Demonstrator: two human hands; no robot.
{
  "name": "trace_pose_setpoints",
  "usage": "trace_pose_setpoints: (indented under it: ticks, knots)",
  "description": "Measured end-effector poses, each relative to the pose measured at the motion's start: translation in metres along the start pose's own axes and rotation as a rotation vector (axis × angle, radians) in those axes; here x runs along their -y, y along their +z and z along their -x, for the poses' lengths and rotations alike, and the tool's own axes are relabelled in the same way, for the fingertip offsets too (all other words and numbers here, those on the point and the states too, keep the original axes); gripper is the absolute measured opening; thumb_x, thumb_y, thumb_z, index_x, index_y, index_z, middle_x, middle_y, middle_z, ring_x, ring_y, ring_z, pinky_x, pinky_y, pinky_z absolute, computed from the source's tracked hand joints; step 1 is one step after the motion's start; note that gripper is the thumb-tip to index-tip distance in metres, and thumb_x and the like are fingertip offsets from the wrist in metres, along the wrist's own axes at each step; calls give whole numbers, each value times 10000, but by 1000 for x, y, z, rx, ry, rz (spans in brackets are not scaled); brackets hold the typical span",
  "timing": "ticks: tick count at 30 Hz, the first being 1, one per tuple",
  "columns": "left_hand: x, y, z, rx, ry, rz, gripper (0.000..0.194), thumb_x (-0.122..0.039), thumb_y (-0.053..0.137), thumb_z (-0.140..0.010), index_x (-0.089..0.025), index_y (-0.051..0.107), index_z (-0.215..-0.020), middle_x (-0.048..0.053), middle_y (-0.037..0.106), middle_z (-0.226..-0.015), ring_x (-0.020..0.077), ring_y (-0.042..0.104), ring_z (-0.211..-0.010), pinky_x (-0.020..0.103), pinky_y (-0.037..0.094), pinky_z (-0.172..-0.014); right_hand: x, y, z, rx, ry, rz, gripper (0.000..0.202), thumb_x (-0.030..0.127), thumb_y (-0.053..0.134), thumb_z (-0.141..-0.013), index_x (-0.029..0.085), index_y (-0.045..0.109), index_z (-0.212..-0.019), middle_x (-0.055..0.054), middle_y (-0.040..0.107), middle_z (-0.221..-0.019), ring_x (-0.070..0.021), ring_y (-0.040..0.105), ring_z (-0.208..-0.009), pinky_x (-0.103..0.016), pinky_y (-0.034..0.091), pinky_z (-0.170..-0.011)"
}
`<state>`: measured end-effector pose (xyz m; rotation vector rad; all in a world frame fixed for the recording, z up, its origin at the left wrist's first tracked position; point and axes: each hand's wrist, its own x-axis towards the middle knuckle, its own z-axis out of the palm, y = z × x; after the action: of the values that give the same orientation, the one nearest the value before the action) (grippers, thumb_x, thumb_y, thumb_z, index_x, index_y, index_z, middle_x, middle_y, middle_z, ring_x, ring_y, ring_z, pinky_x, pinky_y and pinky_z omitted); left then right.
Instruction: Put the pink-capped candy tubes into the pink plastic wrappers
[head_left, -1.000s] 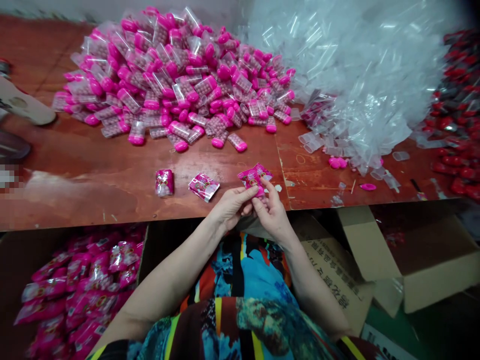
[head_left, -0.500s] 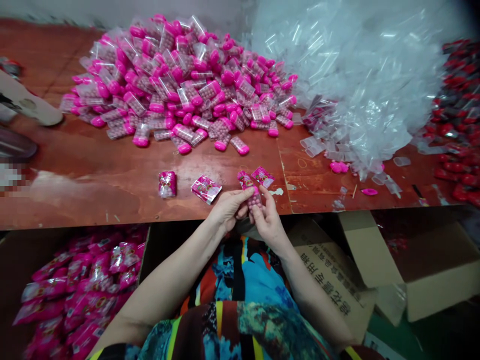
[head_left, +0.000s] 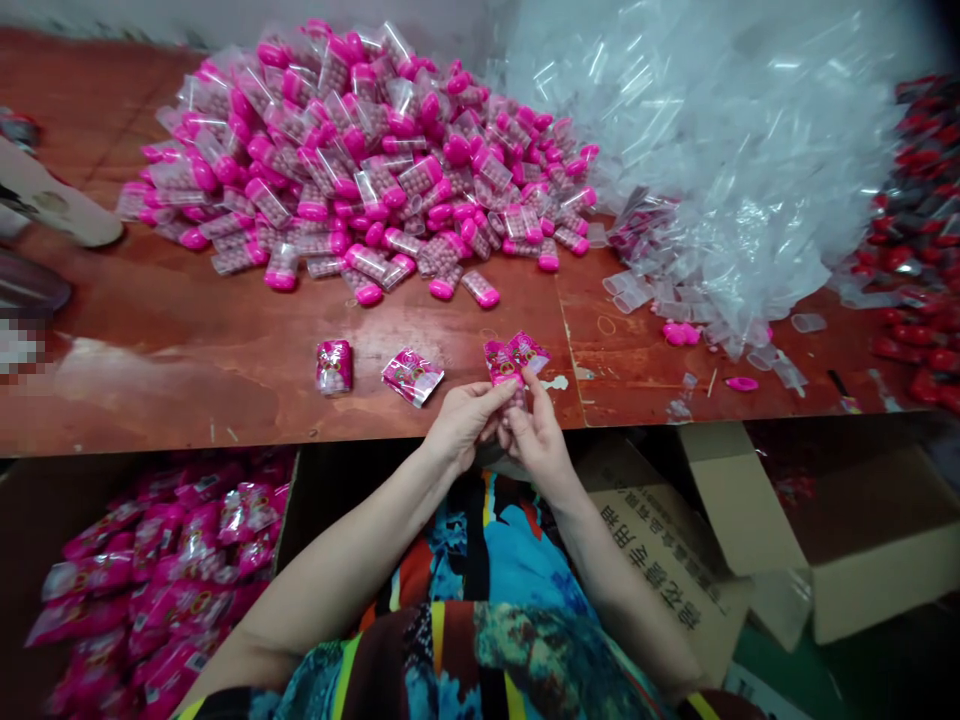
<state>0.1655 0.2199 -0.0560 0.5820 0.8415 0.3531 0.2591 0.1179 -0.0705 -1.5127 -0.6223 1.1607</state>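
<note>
At the table's near edge, my left hand (head_left: 466,420) and my right hand (head_left: 538,432) are both closed around a small clear candy bottle (head_left: 517,398) filled with pink balls. A pink printed wrapper (head_left: 500,362) covers its far end, under my left thumb. My fingers hide much of the bottle. Just beyond my right fingertips lies another printed wrapper (head_left: 531,350). To the left of my hands are a flat stack of pink wrappers (head_left: 412,376) and a rounded pink wrapped bundle (head_left: 334,367).
A big heap of pink-capped candy bottles (head_left: 360,160) covers the back of the red table (head_left: 187,370). Clear plastic sleeves (head_left: 720,180) pile up at right, beside red-capped items (head_left: 915,260). Below are a box of pink packets (head_left: 172,580) and an open carton (head_left: 885,570).
The printed wrapper on the bottle now shows wider and flatter, spread towards the right. Both hands have shifted slightly right and keep their hold on the bottle.
</note>
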Motion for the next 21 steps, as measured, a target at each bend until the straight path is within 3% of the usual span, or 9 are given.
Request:
trace_pose_setpoints:
  ticks: [3,7,10,16,19,21]
  knots:
    - [1,4,6,31,-13,-40,422,-479,857,-797,-122,655,-697,14,594,-522,39,382,-379,219,154,-414,5,-2,-2,54,158,-297,688,558,641,-969,447,372,-1592,77,542,-628,-87,234,-402,-210,221,-389]
    - [-1,4,11,130,-44,-76,461,-520,819,-824,-120,641,-681,56,651,-595,45,424,-416,215,184,-435,8,-12,-4,50,88,-249,739,532,699,-958,409,359,-1603,82,555,-605,-81,280,-409,-192,198,-393]
    - [-1,0,9,98,-33,-49,462,-543,843,-789,-134,640,-716,20,607,-544,40,368,-389,224,161,-434,7,-18,-4,120,104,-216,741,528,697,-967,380,354,-1607,68,594,-634,-77,294,-399,-196,195,-390]
    - [-2,2,11,133,-43,-93,472,-545,818,-802,-150,601,-664,69,643,-555,53,389,-388,237,145,-429,3,-8,-7,133,95,-172,822,584,699,-934,333,323,-1621,91,571,-550,-96,300,-353,-212,204,-363]
    - [-20,-8,26,27,32,-189,418,-518,807,-808,-151,635,-702,11,576,-506,56,361,-391,233,158,-436,5,-13,-18,139,55,-49,758,582,669,-950,298,388,-1594,71,615,-585,-117,379,-390,-236,303,-403]
    - [-41,-28,39,-166,181,-308,346,-469,814,-803,-155,676,-760,-53,468,-458,62,346,-410,221,187,-451,10,-26,-30,20,-58,107,604,537,629,-981,274,515,-1512,50,635,-639,-145,498,-486,-269,423,-505]
